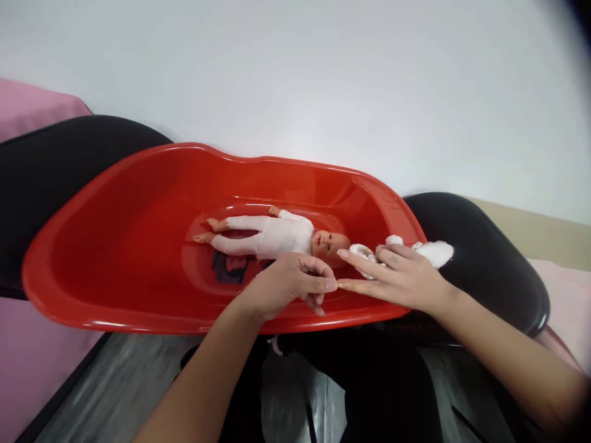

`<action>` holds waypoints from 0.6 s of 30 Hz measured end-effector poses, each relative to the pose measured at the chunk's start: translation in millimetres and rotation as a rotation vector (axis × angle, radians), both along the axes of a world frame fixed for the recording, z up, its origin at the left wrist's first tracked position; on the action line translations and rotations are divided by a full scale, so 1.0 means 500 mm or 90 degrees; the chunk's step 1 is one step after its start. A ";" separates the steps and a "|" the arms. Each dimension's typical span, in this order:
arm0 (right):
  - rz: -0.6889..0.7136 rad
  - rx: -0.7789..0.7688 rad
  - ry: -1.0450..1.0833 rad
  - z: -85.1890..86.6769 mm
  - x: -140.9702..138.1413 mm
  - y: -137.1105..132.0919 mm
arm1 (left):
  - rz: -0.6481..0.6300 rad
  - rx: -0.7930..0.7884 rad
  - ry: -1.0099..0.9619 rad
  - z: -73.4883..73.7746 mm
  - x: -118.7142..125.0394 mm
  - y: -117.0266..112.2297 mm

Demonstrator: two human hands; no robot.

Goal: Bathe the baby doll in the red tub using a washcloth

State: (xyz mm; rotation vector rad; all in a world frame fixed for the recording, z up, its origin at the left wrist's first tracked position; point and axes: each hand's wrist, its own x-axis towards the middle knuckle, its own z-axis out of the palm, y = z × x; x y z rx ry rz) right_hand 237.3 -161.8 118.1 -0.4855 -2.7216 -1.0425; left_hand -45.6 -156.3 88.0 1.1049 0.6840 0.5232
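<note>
A baby doll (272,235) in a pale pink suit lies on its back in a red plastic baby tub (124,203), head to the right. My left hand (289,283) hovers over the tub's near rim just below the doll's head, fingers curled loosely with nothing in them. My right hand (399,274) rests beside the doll's head, holding a white cloth (434,251) under its palm with the index and middle fingers stretched toward the doll. The fingertips of both hands nearly meet.
The tub sits across two black padded seats (489,258) against a white wall. Pink fabric (32,104) lies at the far left and a pale pink surface at the far right. Grey floor and my dark clothing show below.
</note>
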 end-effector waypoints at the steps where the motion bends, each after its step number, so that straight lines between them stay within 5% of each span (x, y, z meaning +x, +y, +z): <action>1: -0.002 -0.007 -0.009 0.003 0.002 -0.001 | 0.007 0.028 0.036 0.000 -0.001 0.000; 5: 0.003 -0.029 -0.030 0.008 0.005 -0.002 | -0.001 0.062 0.049 0.002 -0.002 -0.006; 18: -0.043 -0.044 0.075 -0.017 -0.013 -0.014 | -0.072 -0.141 -0.239 -0.002 0.004 -0.016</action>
